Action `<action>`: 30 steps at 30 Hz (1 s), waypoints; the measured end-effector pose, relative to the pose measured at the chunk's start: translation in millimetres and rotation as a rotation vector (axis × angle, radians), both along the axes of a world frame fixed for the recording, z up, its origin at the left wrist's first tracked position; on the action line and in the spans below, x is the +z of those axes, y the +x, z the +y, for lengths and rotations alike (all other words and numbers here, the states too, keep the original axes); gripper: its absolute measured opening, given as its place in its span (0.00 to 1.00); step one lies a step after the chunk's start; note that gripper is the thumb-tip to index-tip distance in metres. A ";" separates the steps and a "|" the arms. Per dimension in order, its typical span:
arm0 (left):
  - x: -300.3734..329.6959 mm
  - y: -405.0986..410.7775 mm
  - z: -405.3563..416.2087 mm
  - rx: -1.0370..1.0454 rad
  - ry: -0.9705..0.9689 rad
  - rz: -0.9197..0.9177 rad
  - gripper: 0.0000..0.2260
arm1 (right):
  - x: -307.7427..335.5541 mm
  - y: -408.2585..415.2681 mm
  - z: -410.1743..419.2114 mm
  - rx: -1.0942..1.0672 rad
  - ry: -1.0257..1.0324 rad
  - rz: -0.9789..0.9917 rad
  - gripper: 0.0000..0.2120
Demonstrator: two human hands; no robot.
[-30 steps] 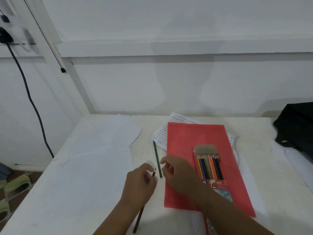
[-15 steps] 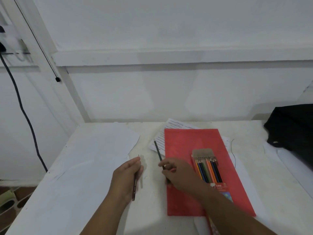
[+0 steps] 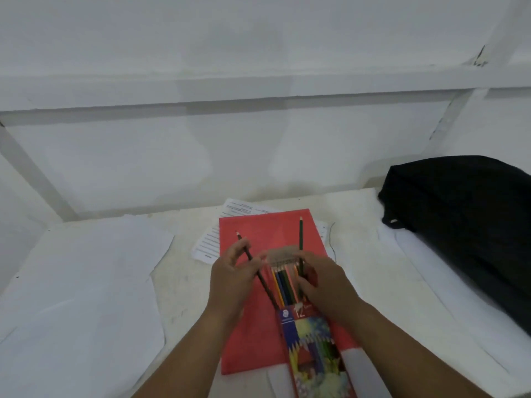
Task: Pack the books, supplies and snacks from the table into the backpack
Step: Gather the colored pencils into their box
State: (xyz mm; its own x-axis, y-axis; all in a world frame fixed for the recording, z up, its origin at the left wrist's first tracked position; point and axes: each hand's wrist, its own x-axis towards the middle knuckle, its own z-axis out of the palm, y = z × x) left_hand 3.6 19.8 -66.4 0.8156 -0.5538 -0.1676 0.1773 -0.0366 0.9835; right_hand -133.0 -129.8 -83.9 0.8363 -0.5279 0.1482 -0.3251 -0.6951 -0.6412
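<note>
Half a second ago my hands were at the red folder's left edge, each just picking up a pencil; now both have lifted and come together over the coloured pencil box (image 3: 309, 326), which lies on the red folder (image 3: 258, 326) on the worktop (image 3: 388, 282). My left hand (image 3: 230, 280) pinches the dark pencil (image 3: 253, 262), its point tilted up toward 11 o'clock and its lower end at the box's open mouth. My right hand (image 3: 324, 282) has its grip closed round the green pencil (image 3: 300, 237), which stands pointing to 12 o'clock. So I count two loose pencils, one in each hand, one pencil box, one folder and one backpack. The box's flap is open and a row of coloured pencils shows inside; blur stops me counting them. Printed sheets (image 3: 212, 242) poke out from under the folder at 11 o'clock. The black backpack (image 3: 465, 225) sits at 2 o'clock, well apart from my hands; I cannot tell what it holds.
</note>
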 end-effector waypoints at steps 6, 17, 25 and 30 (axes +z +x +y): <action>-27.3 -12.3 -35.6 0.002 0.189 -0.344 0.23 | -33.8 -2.6 -20.2 0.054 -0.098 0.072 0.25; -56.1 -24.3 -45.7 -0.067 0.322 -0.682 0.15 | -46.7 -18.9 -29.4 0.152 -0.004 -0.136 0.18; -61.7 -21.1 -52.7 0.017 0.339 -0.636 0.19 | -53.3 -18.3 -31.9 0.183 -0.043 -0.115 0.19; -67.5 -16.9 -51.1 -0.004 0.385 -0.749 0.16 | -55.6 -17.7 -33.1 0.149 -0.015 -0.139 0.18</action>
